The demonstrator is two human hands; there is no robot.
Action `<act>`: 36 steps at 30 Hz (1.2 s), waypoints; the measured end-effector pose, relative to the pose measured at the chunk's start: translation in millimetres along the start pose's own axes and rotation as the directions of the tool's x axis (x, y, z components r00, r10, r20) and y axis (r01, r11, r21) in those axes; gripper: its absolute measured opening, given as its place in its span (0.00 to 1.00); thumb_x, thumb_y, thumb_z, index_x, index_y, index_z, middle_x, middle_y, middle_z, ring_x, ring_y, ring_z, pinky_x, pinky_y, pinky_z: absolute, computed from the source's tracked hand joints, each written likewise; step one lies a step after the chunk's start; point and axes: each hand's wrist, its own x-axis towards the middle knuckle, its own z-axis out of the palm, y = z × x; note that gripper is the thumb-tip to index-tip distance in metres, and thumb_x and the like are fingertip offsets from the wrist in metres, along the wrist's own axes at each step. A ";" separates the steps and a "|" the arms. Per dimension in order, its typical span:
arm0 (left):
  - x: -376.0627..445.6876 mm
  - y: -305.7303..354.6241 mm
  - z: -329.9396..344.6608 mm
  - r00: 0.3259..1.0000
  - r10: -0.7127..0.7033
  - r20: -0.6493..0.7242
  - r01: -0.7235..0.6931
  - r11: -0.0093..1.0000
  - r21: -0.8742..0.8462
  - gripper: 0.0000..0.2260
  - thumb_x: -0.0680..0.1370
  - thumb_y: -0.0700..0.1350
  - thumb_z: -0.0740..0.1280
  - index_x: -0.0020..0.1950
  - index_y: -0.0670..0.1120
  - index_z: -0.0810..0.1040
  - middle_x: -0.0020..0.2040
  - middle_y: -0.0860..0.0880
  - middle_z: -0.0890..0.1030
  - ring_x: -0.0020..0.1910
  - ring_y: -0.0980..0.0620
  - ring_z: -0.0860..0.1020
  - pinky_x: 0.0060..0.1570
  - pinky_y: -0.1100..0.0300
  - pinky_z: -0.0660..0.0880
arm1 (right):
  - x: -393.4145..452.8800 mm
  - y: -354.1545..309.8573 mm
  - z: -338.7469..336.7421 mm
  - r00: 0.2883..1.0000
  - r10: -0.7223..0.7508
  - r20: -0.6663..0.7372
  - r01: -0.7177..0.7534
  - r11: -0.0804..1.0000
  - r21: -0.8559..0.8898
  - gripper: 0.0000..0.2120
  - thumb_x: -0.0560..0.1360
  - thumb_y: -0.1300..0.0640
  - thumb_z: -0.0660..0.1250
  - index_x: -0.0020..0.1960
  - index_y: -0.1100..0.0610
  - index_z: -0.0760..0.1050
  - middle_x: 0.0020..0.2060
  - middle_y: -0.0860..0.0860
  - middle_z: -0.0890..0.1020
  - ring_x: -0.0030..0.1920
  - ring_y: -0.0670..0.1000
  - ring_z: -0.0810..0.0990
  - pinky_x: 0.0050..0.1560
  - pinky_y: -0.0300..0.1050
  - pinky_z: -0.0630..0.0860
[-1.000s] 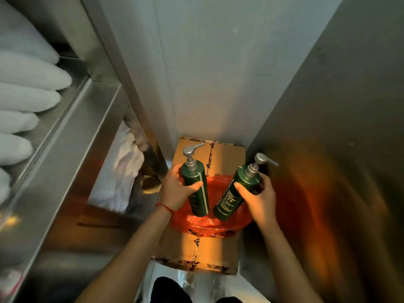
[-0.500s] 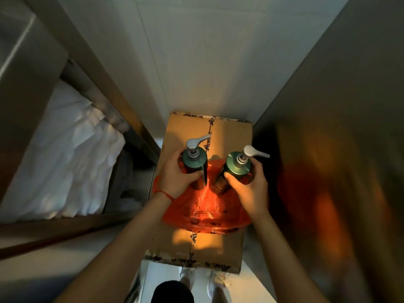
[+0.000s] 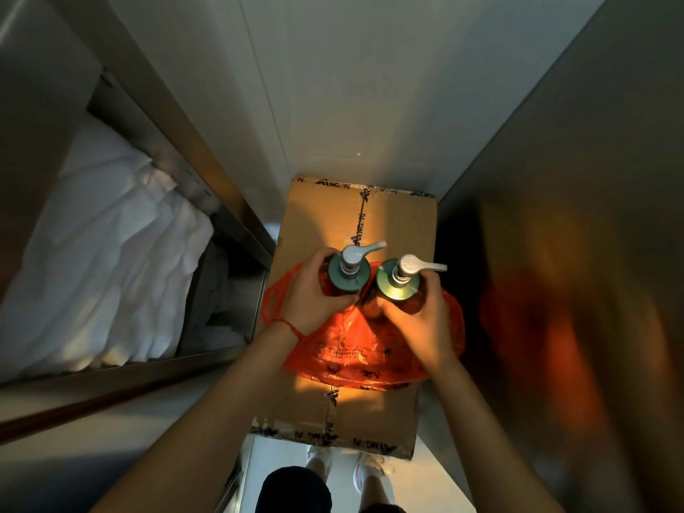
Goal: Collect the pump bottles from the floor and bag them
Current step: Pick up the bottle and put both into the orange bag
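While printed tape reading roughly "XING" crosses the brown cardboard box (image 3: 399, 224), the left hand (image 3: 314, 294) wraps its grip round one dark green pump bottle (image 3: 349, 275) and the right hand (image 3: 418, 320) round the other bottle (image 3: 398, 286). Both stand upright in the crinkled orange plastic bag (image 3: 355, 349) on the box, silvery nozzles pointing right.

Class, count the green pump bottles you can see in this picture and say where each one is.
2. The left bottle is gripped by the left hand; the right bottle by the right hand. Both stand upright in the orange bag. Others may be hidden inside.
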 end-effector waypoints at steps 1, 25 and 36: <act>-0.8 -0.2 0.6 1.000 0.004 0.010 -0.004 1.000 -0.002 0.28 0.59 0.39 0.79 0.54 0.54 0.70 0.48 0.63 0.75 0.48 0.70 0.73 0.44 0.81 0.65 | -0.1 -0.4 0.9 1.000 -0.008 -0.001 0.008 1.000 -0.004 0.28 0.58 0.48 0.75 0.52 0.32 0.66 0.49 0.32 0.76 0.52 0.26 0.71 0.50 0.19 0.63; -34.2 0.8 -11.7 1.000 -0.029 -0.009 0.027 0.986 -0.164 0.31 0.62 0.37 0.77 0.60 0.51 0.70 0.55 0.54 0.76 0.55 0.60 0.74 0.54 0.72 0.70 | -32.8 -10.1 -12.8 1.000 0.000 0.016 -0.001 0.999 0.043 0.33 0.62 0.52 0.77 0.64 0.45 0.67 0.61 0.44 0.75 0.62 0.42 0.72 0.63 0.35 0.68; -140.7 19.4 -14.0 0.984 -0.024 -0.177 0.060 0.977 0.205 0.20 0.77 0.50 0.61 0.67 0.45 0.67 0.65 0.42 0.72 0.65 0.44 0.68 0.64 0.49 0.66 | -113.2 -30.7 -42.1 0.997 -0.081 -0.002 0.079 0.976 -0.203 0.25 0.74 0.52 0.66 0.69 0.54 0.65 0.67 0.54 0.71 0.67 0.51 0.68 0.65 0.42 0.62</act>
